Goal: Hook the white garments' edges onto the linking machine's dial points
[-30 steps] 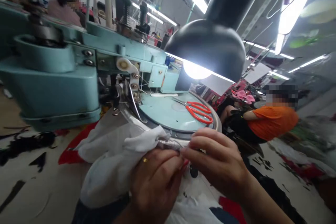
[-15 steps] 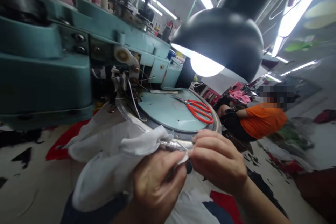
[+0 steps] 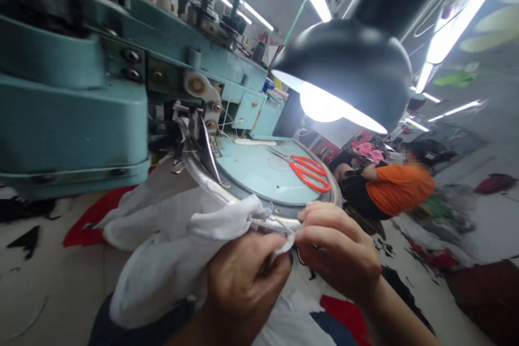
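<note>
A soft white fabric (image 3: 160, 265) bunches in the person's left hand (image 3: 247, 292), whose fingers close on a folded edge just beside the right hand (image 3: 336, 248). That hand pinches a ribbed silver band (image 3: 275, 223) between thumb and fingers. The hands almost touch, both wrists angled inward. The band curves from the fabric up along the rim of a round pale teal plate (image 3: 259, 173) on a teal stitching machine (image 3: 73, 119). Orange-handled scissors (image 3: 310, 174) lie on the plate, beneath a glowing black dome lamp (image 3: 344, 70).
</note>
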Demonstrator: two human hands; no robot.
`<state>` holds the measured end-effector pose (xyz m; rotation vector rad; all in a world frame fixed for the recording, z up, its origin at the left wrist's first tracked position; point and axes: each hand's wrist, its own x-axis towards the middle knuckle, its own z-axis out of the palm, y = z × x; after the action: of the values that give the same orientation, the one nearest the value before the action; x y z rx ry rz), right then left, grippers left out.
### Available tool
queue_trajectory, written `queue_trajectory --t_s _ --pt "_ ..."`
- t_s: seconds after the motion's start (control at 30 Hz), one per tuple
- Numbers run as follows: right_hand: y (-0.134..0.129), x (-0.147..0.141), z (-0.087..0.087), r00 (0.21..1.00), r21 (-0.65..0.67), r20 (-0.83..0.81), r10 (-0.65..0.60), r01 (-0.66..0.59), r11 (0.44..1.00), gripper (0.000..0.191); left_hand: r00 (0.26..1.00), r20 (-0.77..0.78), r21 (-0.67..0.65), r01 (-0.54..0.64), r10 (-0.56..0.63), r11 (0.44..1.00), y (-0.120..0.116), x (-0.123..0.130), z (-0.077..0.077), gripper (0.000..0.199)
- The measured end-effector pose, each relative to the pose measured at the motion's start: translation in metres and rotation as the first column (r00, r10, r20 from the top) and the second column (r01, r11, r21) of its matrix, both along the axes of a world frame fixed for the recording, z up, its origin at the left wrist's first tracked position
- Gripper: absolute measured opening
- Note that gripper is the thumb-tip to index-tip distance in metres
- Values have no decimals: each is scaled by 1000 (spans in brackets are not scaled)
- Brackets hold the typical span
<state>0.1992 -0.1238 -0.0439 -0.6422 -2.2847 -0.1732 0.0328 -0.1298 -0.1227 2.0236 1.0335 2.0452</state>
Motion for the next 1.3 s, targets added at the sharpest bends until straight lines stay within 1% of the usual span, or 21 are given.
queue_trajectory --t_s 0.07,0.17,0.23,0.33,0.4,0.5,0.6,0.7,0.8,0.93,1.03,1.2,1.3 --pt "-1 0 3 998 18 56 -13 12 1000 17 1000 -14 0 6 -6 1000 -1 -1 1 8" --pt "-4 -1 9 988 54 150 -39 31 998 12 1000 -26 22 17 -16 1000 -2 -3 2 8" --pt "-5 -2 11 985 68 162 -59 49 996 10 1000 -30 53 6 -4 999 -2 -2 2 8" --pt "-6 -2 11 988 59 141 -61 53 997 9 999 -41 92 -19 22 996 0 -1 2 15" --pt "-6 -2 11 990 56 132 -52 45 997 9 999 -34 94 -19 22 995 1 0 0 16" --pt "-5 -3 10 992 52 114 -45 39 998 9 1000 -4 47 0 0 999 1 0 -2 10" --pt "-4 -4 8 992 44 113 -63 58 997 10 999 9 -4 45 -45 999 0 -2 -3 11" --pt "-5 -8 6 991 48 83 -108 104 993 14 998 26 14 49 -50 999 0 -3 -2 12" --pt "-10 -16 6 985 30 8 -173 173 984 17 999 24 14 41 -41 999 2 -4 -2 11" --pt "-18 -27 8 957 -91 -65 -283 277 957 14 1000 2 1 15 -15 1000 3 -5 -1 10" --pt "-20 -30 10 935 -165 -98 -342 323 932 12 1000 -3 22 -6 6 1000 3 -5 1 8" --pt "-21 -28 12 943 -184 -97 -319 298 936 9 1000 -12 14 -24 25 1000 2 -5 2 9" --pt "-21 -27 11 948 -149 -88 -305 290 945 8 999 -26 26 -30 31 999 2 -6 0 9"
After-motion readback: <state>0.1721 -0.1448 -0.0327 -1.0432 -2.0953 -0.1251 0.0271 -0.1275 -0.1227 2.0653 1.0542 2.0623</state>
